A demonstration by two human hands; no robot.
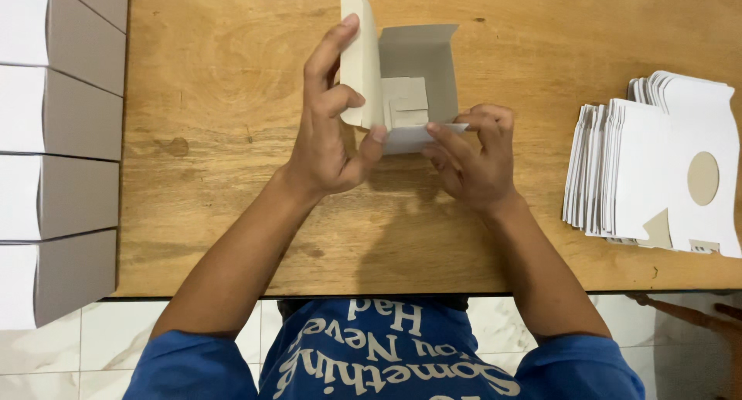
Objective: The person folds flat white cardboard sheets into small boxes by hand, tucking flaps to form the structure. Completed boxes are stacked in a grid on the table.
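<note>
Hands work a small half-folded cardboard box, white outside and grey inside [413,75], held above the middle of the far part of the brown wooden table [232,83]. Left hand [328,129] grips the box's upright left wall, index finger along its outer face and thumb at its lower corner. Right hand [475,156] pinches the box's white front flap [413,137] between fingertips. Right of the box, well apart, lies a fanned stack of flat white box blanks with a round grey cut-out [657,168]. Left of the box, along the table's edge, stands a column of closed white-and-grey boxes [58,160].
</note>
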